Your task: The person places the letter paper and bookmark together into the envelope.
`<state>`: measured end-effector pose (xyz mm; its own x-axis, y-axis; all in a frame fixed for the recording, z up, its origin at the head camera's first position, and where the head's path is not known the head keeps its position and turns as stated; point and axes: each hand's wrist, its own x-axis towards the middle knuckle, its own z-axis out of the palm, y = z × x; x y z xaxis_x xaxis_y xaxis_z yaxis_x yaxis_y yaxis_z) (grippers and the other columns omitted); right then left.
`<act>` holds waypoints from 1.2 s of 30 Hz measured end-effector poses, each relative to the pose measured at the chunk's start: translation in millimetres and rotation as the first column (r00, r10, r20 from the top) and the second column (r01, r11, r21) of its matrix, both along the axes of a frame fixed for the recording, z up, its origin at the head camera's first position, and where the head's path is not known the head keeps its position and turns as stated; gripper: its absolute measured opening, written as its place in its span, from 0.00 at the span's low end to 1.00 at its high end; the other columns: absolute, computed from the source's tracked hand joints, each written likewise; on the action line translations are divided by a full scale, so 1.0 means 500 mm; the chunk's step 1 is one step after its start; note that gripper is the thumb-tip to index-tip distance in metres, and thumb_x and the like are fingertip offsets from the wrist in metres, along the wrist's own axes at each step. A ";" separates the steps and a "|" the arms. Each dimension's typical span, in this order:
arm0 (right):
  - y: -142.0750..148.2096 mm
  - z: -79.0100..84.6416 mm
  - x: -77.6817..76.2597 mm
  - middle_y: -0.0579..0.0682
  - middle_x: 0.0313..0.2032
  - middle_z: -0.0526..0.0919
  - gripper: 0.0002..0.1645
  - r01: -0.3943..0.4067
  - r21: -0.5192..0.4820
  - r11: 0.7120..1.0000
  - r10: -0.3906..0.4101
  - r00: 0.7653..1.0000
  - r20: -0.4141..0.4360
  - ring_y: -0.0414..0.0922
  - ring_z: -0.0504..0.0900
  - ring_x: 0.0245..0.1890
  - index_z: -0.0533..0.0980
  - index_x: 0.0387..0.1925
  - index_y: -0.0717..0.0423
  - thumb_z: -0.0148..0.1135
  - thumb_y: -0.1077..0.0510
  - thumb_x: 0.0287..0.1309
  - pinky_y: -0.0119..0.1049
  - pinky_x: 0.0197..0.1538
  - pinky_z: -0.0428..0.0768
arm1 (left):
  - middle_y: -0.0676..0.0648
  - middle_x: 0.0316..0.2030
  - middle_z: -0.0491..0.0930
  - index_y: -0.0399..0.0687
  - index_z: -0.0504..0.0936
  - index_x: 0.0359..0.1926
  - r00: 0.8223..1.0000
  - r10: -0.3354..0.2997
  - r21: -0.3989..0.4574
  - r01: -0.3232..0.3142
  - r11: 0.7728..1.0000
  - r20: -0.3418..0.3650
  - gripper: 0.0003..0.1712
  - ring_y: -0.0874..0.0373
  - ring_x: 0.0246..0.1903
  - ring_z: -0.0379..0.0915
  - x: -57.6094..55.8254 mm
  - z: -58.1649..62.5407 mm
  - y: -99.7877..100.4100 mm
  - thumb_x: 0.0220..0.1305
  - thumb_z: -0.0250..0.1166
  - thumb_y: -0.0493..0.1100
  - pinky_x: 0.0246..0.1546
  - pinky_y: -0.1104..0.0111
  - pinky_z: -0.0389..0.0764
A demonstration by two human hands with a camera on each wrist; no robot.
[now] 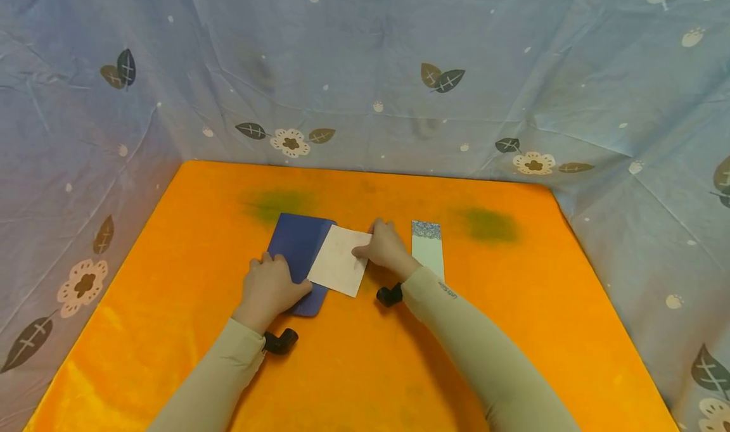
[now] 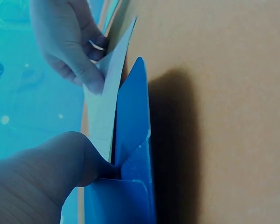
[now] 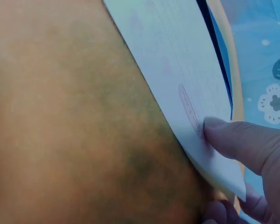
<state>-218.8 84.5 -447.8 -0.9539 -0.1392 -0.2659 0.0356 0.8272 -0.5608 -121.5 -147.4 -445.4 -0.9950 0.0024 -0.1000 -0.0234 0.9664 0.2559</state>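
Note:
My left hand [image 1: 267, 291] grips a dark blue envelope [image 1: 296, 239] by its left side and lower part. In the left wrist view its thumb [image 2: 67, 156] lies at the mouth of the envelope's pocket. A white folded paper card [image 1: 340, 261] slants over the right side of the envelope, its lower edge at the pocket mouth. My right hand [image 1: 389, 249] pinches the card's right edge, thumb on top and fingers beneath. Faint pinkish print marks the card [image 3: 165, 70] in the right wrist view. How deep the card sits in the pocket is hidden.
A pale strip [image 1: 428, 254] with a blue lace-patterned end lies right of my right hand, partly behind the forearm. An orange cloth [image 1: 353, 368] covers the table. Blue-grey curtains [image 1: 365, 52] with leaves and flowers surround it. Black wrist mounts [image 1: 281, 342] jut from both sleeves.

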 end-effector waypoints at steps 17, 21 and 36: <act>-0.008 0.025 0.007 0.51 0.37 0.75 0.14 -0.006 -0.212 0.977 -0.018 0.993 -0.115 0.48 0.72 0.29 0.75 0.50 0.53 0.61 0.56 0.64 0.35 0.31 0.74 | 0.20 0.51 0.68 0.21 0.73 0.50 1.000 -0.008 0.002 0.008 1.000 -0.002 0.46 0.29 0.43 0.66 0.002 0.003 -0.003 0.53 0.64 0.65 0.36 0.44 0.77; -0.019 0.023 0.009 0.51 0.37 0.76 0.14 -0.008 -0.228 0.974 -0.022 0.991 -0.129 0.48 0.73 0.29 0.76 0.50 0.54 0.61 0.57 0.64 0.35 0.32 0.74 | 0.19 0.53 0.67 0.20 0.73 0.51 1.000 -0.010 0.013 0.010 1.000 -0.002 0.48 0.27 0.45 0.65 0.001 0.003 -0.003 0.53 0.64 0.65 0.39 0.43 0.77; -0.070 0.006 0.025 0.53 0.36 0.76 0.27 0.026 -0.444 0.895 -0.063 0.996 -0.068 0.48 0.80 0.28 0.68 0.60 0.61 0.63 0.56 0.63 0.35 0.33 0.80 | 0.17 0.57 0.64 0.19 0.71 0.55 0.999 -0.005 0.038 0.004 0.999 0.040 0.50 0.26 0.48 0.63 -0.003 0.006 -0.006 0.54 0.62 0.65 0.42 0.42 0.75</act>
<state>-206.4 49.7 -444.6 -0.9770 -0.1819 -0.1112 0.0076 0.4914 -0.8709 -122.9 -150.7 -442.4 -0.9901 0.0116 -0.1400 -0.0299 0.9563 0.2909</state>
